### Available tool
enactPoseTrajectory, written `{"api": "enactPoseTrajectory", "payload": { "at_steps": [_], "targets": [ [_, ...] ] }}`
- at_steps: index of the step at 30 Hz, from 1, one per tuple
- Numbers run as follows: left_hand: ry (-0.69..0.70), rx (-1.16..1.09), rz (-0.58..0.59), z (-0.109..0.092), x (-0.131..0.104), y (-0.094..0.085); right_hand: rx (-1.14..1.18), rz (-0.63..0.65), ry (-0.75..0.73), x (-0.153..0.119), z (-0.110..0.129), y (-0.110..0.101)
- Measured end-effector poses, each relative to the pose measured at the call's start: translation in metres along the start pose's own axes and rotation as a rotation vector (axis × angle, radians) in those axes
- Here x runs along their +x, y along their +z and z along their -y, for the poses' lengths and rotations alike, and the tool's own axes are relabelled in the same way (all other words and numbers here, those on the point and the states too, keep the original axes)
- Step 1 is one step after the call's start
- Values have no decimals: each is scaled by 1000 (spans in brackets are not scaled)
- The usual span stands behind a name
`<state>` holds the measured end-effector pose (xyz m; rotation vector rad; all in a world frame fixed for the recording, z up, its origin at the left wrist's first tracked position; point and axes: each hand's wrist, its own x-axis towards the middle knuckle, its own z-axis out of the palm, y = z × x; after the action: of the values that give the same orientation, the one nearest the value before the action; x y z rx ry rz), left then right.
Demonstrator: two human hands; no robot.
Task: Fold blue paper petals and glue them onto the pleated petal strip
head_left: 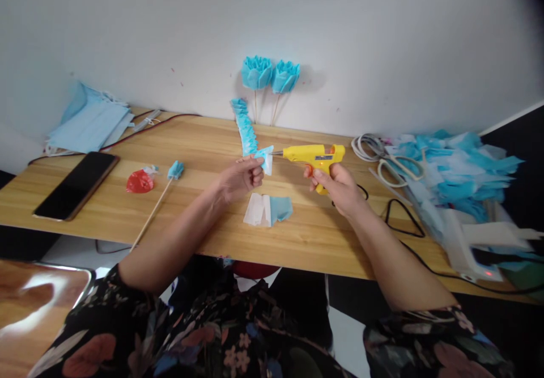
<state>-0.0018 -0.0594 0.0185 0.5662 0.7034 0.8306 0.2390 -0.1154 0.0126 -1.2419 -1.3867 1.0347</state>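
Note:
Pinched in my left hand [244, 179] is a small folded piece of blue and white fabric [266, 160]. My right hand [335, 188] grips a yellow hot glue gun [312, 156], its metal nozzle at the edge of that piece. Behind my left hand, a pleated blue strip [243, 123] runs back toward the wall. Below the hands lie loose white and blue fabric pieces [280, 209]. Off to the left, a wooden stick [151, 215] with a blue bud on its tip rests on the table.
Two blue fabric flowers [256, 73] on sticks lean against the wall. At left are a phone [77, 185], a red wrapper [140, 181] and stacked face masks [91, 120]. On the right are scissors [399, 172], heaped blue scraps [463, 168], a power strip [467, 253] and cables.

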Motion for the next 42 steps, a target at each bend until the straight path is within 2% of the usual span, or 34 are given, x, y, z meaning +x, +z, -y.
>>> {"api": "enactPoseTrajectory", "payload": {
  "at_steps": [8,19,27,35,42],
  "targets": [
    [-11,3,11,0,-1,2,44,5,7,1,-3,-2],
    [-10,-8,15,0,-2,2,-15,-8,-8,1,-4,-2],
    [-19,-69,32,-2,-2,0,-184,-41,-98,-1,-1,-8],
    [-4,-104,48,-3,-1,-3,-97,9,-48,-2,5,-1],
    [-14,-103,46,-3,-2,-2,-91,-2,-28,-1,2,-1]
  ]
}}
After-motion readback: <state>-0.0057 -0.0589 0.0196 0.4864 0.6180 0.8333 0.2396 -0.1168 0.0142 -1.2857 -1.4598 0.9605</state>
